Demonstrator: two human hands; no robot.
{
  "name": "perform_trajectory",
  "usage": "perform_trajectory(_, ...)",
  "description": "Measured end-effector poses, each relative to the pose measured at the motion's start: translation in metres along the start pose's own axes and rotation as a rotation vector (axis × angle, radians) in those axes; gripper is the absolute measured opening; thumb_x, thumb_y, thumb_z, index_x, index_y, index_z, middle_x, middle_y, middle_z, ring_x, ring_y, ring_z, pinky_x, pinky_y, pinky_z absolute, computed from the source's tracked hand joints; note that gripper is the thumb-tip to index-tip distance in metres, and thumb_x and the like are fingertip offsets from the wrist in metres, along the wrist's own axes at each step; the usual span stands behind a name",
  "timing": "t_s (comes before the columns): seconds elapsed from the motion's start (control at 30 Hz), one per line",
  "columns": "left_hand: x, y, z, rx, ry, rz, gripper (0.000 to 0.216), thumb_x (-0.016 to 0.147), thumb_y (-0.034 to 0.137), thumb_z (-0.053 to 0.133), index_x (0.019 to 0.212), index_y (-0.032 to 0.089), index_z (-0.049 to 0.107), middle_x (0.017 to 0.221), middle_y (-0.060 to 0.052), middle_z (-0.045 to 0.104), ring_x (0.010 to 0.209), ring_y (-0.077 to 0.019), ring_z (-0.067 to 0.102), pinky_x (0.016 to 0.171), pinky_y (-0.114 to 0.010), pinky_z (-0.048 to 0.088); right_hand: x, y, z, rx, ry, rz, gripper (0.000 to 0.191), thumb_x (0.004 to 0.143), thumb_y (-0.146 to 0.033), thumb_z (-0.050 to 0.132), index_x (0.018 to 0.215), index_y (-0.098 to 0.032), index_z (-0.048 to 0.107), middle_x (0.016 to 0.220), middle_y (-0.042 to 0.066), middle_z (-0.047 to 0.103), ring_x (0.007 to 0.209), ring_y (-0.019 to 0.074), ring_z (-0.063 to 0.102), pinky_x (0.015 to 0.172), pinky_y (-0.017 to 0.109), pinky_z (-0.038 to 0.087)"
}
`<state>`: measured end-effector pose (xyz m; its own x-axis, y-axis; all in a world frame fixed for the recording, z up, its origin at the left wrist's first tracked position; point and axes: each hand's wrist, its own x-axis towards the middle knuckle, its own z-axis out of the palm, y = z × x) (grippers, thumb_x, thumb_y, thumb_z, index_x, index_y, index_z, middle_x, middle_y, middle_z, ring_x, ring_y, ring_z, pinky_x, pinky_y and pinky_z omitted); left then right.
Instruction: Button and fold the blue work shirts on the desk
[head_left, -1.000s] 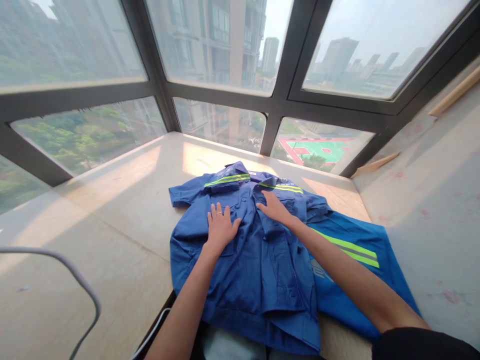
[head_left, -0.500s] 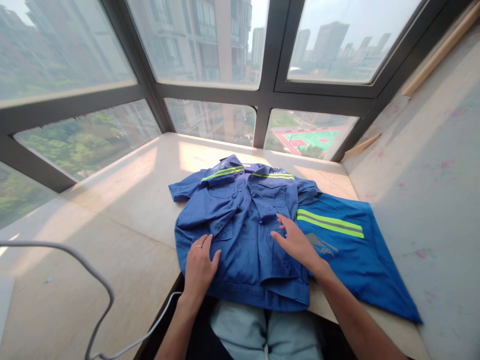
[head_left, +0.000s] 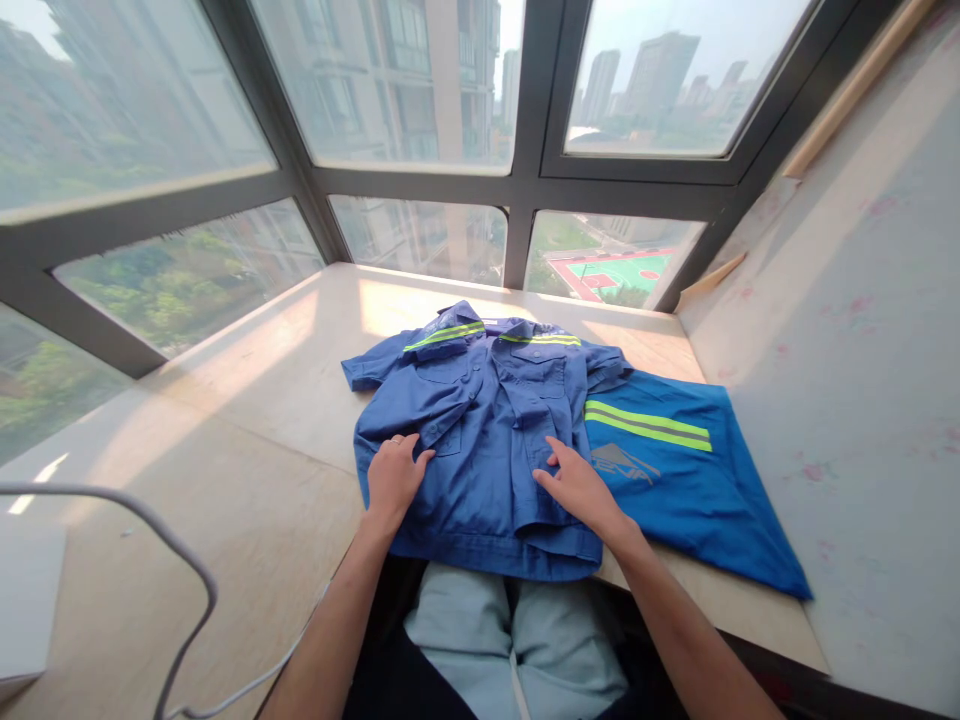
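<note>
A blue short-sleeved work shirt [head_left: 480, 480] with yellow-green reflective strips lies spread on the wooden window ledge [head_left: 247, 500], its collar toward the window and its hem at the near edge. On the left front panel of the cloth rests my left hand [head_left: 397, 475], thumb apart from the fingers, with a ring on one finger. My right hand [head_left: 579, 487] is over the right front panel, fingers slightly bent and apart. Neither hand grips the fabric. A brighter blue folded garment [head_left: 697, 510] with a reflective band and a grey logo lies partly under the shirt's right side.
A grey cable [head_left: 202, 570] loops across the ledge at the left. A white box-like object [head_left: 30, 600] sits at the lower left. Window frames [head_left: 517, 190] rise behind the ledge, and a patterned wall [head_left: 847, 420] bounds the right side. My legs [head_left: 457, 620] are below the near edge.
Both hands have shifted slightly farther up in the view, still over the shirt. The whole view has moved a little, bringing more of the white object in at the left.
</note>
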<state>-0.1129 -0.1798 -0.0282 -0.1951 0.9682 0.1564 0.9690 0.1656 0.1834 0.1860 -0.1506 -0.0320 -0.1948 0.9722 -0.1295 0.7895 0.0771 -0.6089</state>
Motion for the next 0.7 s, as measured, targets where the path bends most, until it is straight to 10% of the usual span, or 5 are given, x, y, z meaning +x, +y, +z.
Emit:
perform_trajectory(0.23, -0.001, -0.012, -0.005, -0.311, 0.056, 0.021, 0.027, 0.089, 0.03, 0.047, 0.096, 0.017, 0.07, 0.097, -0.01, 0.07, 0.093, -0.0238, 0.063, 0.09, -0.037, 0.049, -0.001, -0.005, 0.002, -0.126, 0.015, 0.01, 0.057, 0.085, -0.03, 0.061, 0.139, -0.016, 0.05, 0.108, 0.01, 0.065, 0.095, 0.0248, 0.064, 0.079, 0.032, 0.048)
perform_trajectory(0.53, -0.019, -0.005, -0.07, -0.784, 0.791, -0.451, 0.02, 0.086, 0.038, 0.049, 0.08, 0.019, 0.053, 0.068, 0.003, 0.05, 0.065, -0.0144, 0.049, 0.061, -0.027, 0.044, -0.004, -0.01, 0.004, -0.194, 0.025, 0.031, 0.053, 0.089, -0.032, 0.057, 0.14, -0.019, 0.048, 0.11, 0.01, 0.064, 0.094, 0.0238, 0.065, 0.076, 0.03, 0.047)
perform_trajectory(0.6, -0.03, 0.008, -0.082, -0.845, 0.575, -0.359, 0.023, 0.086, 0.041, 0.051, 0.074, 0.02, 0.051, 0.06, 0.005, 0.044, 0.056, -0.0129, 0.045, 0.053, -0.025, 0.041, -0.004, -0.01, 0.005, -0.191, 0.03, 0.029, 0.055, 0.088, -0.033, 0.059, 0.14, -0.019, 0.047, 0.113, 0.011, 0.063, 0.096, 0.0243, 0.064, 0.078, 0.031, 0.048)
perform_trajectory(0.7, -0.044, 0.03, -0.086, -0.954, -0.065, -0.025, 0.028, 0.088, 0.047, 0.052, 0.081, 0.021, 0.059, 0.067, 0.001, 0.059, 0.061, -0.0151, 0.058, 0.055, -0.025, 0.049, -0.003, -0.009, 0.006, -0.148, 0.042, 0.006, 0.057, 0.086, -0.032, 0.06, 0.14, -0.018, 0.048, 0.113, 0.012, 0.063, 0.098, 0.0251, 0.063, 0.083, 0.034, 0.049)
